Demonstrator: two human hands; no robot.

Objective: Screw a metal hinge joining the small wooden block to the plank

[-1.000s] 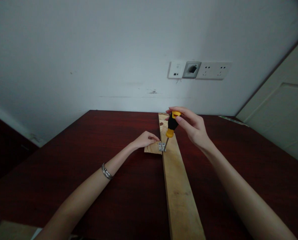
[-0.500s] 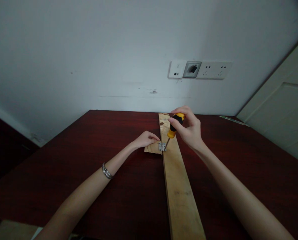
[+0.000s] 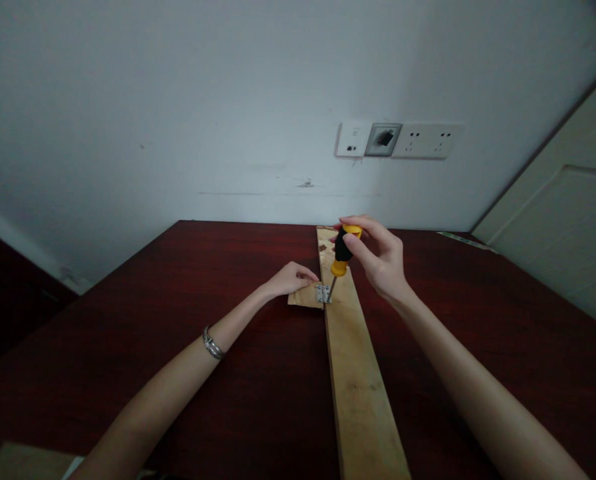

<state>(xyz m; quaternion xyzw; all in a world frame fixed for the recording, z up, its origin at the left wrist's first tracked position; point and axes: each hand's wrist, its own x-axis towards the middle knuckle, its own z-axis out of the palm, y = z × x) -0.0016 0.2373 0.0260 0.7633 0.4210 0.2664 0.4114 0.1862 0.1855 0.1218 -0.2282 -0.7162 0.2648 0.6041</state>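
My right hand point(image 3: 381, 257) is closed around the black and yellow handle of a screwdriver point(image 3: 343, 248). Its shaft slants down, and the tip meets the right leaf of a small metal hinge point(image 3: 323, 293), near the lower screw. The hinge spans a long wooden plank point(image 3: 358, 373) and a small wooden board point(image 3: 304, 297) at the plank's left side. My left hand point(image 3: 291, 279) grips the small board by its far edge, thumb and fingers pinched close to the hinge. Whether a screw sits under the tip is too small to make out.
Plank and board rest on a dark red wooden table point(image 3: 218, 400) pushed against a white wall. Wall sockets point(image 3: 425, 141) with a black plug point(image 3: 385, 138) are above the table. A pale door point(image 3: 568, 220) stands at the right. A thin strip point(image 3: 465, 241) lies by the back right edge.
The screwdriver's handle has tilted slightly left and more upright, and my right fingers have shifted around it. Its tip stays at the hinge. My left hand keeps its place on the small board.
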